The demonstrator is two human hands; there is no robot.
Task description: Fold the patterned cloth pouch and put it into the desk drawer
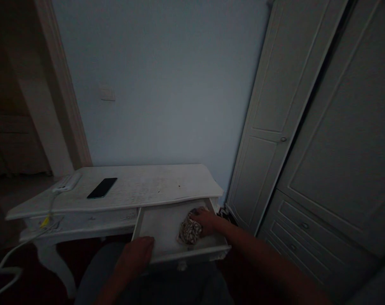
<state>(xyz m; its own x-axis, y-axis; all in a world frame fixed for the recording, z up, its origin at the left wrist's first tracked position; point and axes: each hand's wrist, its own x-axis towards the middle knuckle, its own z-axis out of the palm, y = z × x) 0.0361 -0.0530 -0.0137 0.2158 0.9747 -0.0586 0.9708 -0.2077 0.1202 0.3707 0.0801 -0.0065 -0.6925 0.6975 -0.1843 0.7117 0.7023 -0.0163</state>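
Note:
A pulled-out white drawer [160,226] juts toward me from the table. My left hand [138,253] is closed over its front left corner, fingers at the rim. Inside the drawer, toward the right, lies a crumpled brown-and-white patterned cloth [190,231]. My right hand [205,221] reaches in over the right side and grips this bunched cloth against the drawer bottom. The thumb and some fingers are partly hidden by the dim light and the folds.
On the white table [154,182] lie a black phone [102,188] and a white power strip [67,182] whose cable hangs down at the left. A wardrobe [264,140] stands close by on the right, and a blue wall [167,84] backs the table.

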